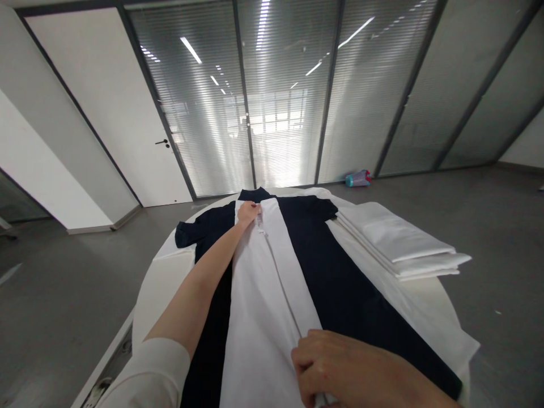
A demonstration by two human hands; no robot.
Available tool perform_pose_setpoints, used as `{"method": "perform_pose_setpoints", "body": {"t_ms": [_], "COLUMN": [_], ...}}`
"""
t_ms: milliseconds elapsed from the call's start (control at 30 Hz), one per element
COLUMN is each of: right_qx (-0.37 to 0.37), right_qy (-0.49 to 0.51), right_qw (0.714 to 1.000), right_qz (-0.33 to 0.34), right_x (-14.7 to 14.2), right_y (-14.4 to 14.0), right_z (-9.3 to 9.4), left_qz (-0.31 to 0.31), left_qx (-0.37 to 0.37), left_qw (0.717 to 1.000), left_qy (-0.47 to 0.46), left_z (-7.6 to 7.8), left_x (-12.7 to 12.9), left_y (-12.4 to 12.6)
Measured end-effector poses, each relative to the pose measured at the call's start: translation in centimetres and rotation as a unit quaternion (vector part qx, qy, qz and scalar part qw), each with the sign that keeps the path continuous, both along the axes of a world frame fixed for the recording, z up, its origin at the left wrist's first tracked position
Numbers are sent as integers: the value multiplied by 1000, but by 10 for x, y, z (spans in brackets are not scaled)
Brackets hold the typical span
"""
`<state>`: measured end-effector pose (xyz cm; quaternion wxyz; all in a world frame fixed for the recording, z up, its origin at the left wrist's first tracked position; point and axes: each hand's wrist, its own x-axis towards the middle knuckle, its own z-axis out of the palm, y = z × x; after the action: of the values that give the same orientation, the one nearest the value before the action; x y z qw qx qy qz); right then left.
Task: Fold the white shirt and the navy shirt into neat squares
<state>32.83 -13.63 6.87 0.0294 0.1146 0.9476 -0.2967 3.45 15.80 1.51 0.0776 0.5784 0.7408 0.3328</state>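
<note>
A dark navy short-sleeved garment (340,277) with a collar lies spread face up on the round table, its collar pointing away from me. Along its middle runs a long white cloth (259,317), with a lengthwise fold or slit down it. My left hand (249,211) reaches to the cloth's far end just below the collar, fingers closed on the fabric there. Close to me, my right hand (344,362) has its fingers curled around the cloth's right edge. My right fingertips are partly hidden.
Folded white fabric (399,238) is stacked at the table's right side. More white cloth lies under the garment on the round white table (148,300). A teal and red object (358,178) sits on the floor by the glass partition. A white door (106,102) stands at the left.
</note>
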Motion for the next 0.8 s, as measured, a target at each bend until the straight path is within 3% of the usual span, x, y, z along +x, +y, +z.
{"method": "perform_pose_setpoints", "body": {"t_ms": [133,233,333,400,500,633,800], "right_qx": [-33,-47,6,47,75,68,17], "right_qy": [21,78,88,66,40,16,22], "right_qw": [999,994,987,977,962,960,969], "right_qz": [5,-53,-137,-196,-259,-270,-247], "right_x": [-1,-7,-15,-18,-20,-19,-16], "right_y": [-1,-1,0,0,1,2,2], "right_z": [6,9,4,-4,-14,-19,-16], "left_qz": [-91,-169,-327,-391,-397,-426,-341], "left_qx": [24,39,18,10,2,-25,-31], "left_qw": [996,985,945,920,918,903,933], "left_qy": [2,8,9,8,16,40,107], "left_z": [14,23,28,29,29,20,3], "left_x": [0,0,-5,-12,-21,-20,-2], "left_y": [-16,-41,-66,-76,-76,-66,-63]}}
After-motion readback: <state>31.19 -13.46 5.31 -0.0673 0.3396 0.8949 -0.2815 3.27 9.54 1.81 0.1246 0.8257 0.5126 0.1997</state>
